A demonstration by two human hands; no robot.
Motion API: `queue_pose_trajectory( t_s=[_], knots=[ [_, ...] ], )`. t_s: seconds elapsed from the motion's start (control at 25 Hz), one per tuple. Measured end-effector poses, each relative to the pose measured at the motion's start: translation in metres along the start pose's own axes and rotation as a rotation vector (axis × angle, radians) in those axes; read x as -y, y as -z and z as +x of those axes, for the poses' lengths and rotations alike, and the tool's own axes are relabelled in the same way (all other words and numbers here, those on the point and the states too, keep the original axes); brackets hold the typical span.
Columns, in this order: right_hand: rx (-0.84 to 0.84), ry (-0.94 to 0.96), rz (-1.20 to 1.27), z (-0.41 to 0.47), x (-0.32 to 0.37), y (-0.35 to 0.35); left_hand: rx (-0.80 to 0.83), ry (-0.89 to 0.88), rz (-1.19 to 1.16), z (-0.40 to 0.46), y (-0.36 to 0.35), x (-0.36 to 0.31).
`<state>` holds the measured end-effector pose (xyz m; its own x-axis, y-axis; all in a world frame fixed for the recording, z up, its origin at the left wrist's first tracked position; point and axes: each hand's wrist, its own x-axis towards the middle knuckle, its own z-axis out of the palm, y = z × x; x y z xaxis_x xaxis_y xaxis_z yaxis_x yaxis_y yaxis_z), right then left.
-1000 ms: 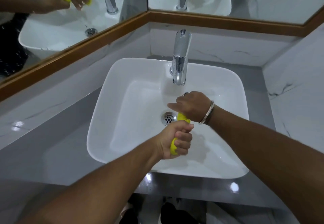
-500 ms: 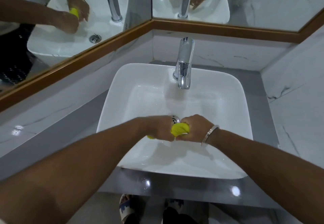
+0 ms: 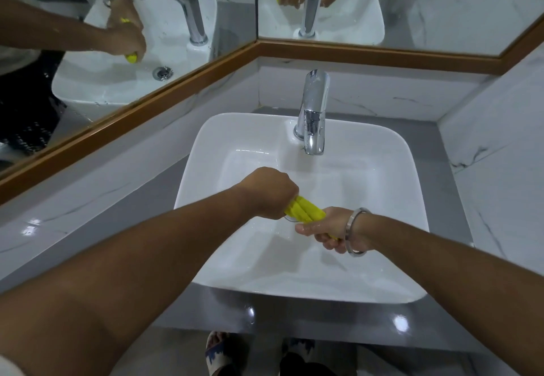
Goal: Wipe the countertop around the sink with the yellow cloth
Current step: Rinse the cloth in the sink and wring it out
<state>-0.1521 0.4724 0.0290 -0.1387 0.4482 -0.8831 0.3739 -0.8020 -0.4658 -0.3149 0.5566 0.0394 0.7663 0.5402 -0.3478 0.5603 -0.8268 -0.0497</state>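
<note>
Both hands are over the sink (image 3: 206, 152) basin at frame centre, wringing the yellow cloth (image 3: 304, 213) — it's twisted into a tight rope btwn them. Left hand (image 3: 269, 191) is a closed fist on one end, knuckles up; right hand (image 3: 326, 230) is curled shut on the other end, palm turned up, w/ a metal bangle (image 3: 357, 230) on the wrist. The tap (image 3: 314, 110) stands at the back of the basin, upper centre, and no water can be seen running. The grey countertop (image 3: 156, 187) runs round the sink, w/ shiny glare spots along its front strip at the bottom of the frame (could be wet patches or just light, can't tell). So wiping hasn't begun, I'd say — this is prep. To do it well: keep the cloth low over the basin so drips land inside, twist the fists in opposite directions, shift grip along the roll and twist again till only drops come. Then shake it open and fold it flat — a damp flat pad should wipe cleaner than a soggy lump, which would likely leave streaks on that glossy top.
</note>
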Motion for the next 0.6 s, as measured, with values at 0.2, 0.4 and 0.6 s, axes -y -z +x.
queue_pose_trajectory(
  t_s=[0.2, 0.4, 0.6],
  knots=[
    [-0.353, 0.212, -0.503, 0.018, 0.008, 0.000, 0.093, 0.083, -0.145, 0.004, -0.012, -0.004],
    [-0.505, 0.346, -0.972, 0.026, 0.016, 0.007, 0.084, 0.100, -0.161, 0.004, -0.019, -0.005],
    [-0.382, 0.444, -0.938, 0.017, 0.007, 0.016, 0.030, 0.052, -0.281, -0.008, -0.011, -0.003]
  ],
)
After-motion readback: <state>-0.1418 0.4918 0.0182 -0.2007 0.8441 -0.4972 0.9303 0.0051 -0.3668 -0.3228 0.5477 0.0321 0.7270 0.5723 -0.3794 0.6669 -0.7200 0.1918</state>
